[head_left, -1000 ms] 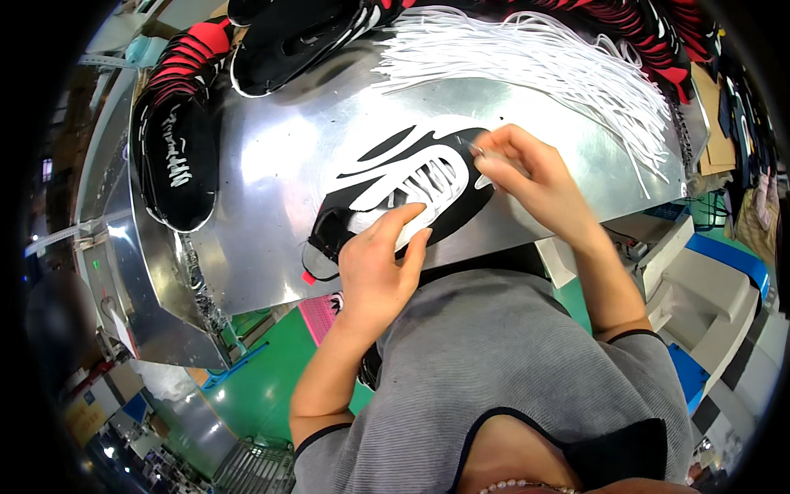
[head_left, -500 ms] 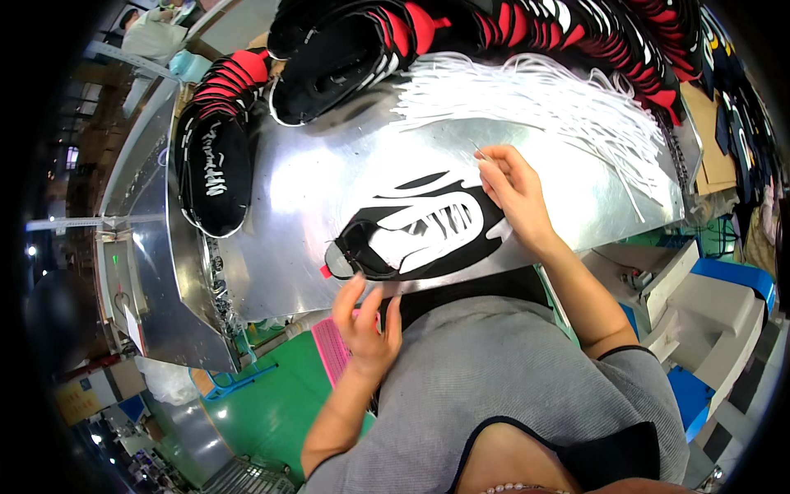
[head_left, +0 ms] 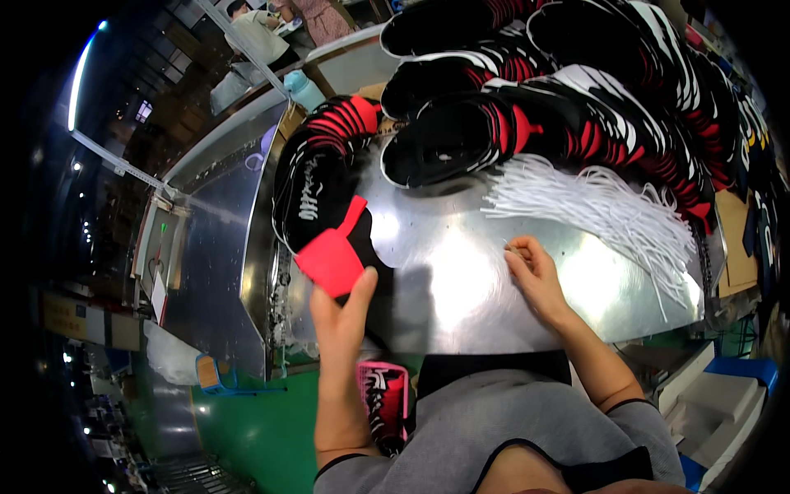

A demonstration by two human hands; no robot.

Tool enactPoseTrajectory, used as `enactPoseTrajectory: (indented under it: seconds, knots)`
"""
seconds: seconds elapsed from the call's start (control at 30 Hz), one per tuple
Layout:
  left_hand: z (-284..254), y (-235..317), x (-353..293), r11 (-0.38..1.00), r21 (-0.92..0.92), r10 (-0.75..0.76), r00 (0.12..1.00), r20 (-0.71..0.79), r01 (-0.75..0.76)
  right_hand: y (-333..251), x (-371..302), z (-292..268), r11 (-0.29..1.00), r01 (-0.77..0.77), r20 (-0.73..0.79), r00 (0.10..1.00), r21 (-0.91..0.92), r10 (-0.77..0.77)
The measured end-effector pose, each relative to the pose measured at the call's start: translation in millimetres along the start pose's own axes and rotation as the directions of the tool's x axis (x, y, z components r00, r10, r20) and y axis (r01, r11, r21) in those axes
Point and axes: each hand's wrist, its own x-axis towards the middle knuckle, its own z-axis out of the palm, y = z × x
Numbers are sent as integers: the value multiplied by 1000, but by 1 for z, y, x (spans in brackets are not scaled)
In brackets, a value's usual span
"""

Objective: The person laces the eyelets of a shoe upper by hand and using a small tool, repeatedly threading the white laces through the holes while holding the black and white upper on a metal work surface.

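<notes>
left hand (head_left: 339, 319): holding smooth red-tabbed upper (head_left: 333, 262) | right hand (head_left: 535, 276): pinching thin object (head_left: 506, 244) | table (head_left: 465, 309): shiny metal

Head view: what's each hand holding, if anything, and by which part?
The left hand holds a red-and-black piece by the near edge of its red part. The right hand pinches a thin thing, too small to identify; which part is unclear.
</notes>
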Motion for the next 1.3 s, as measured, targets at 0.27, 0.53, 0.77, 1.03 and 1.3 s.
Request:
enactPoseTrajectory:
  seconds: [0.27,0.53,0.77,1.03,1.3]
  knots:
    - [16,-170,230,447,892,256,948,-191,60,28,12,-35,928,75,-86,990,-365,-114]
    - [5,-208,338,554,765,450,891,58,-329,33,14,-34,866,187,-9,976,-464,-216]
    - [60,-185,246,736,570,432,902,20,-365,10,30,-47,690,54,-169,953,-722,-251]
    - [88,-149,148,944,211,183,934,306,-254,-22,105,-65,670,187,-162,892,-718,-422]
    - [-24,-97,94,940,-340,-131,889,-439,-29,-5,133,-91,394,235,-9,849,-889,-528]
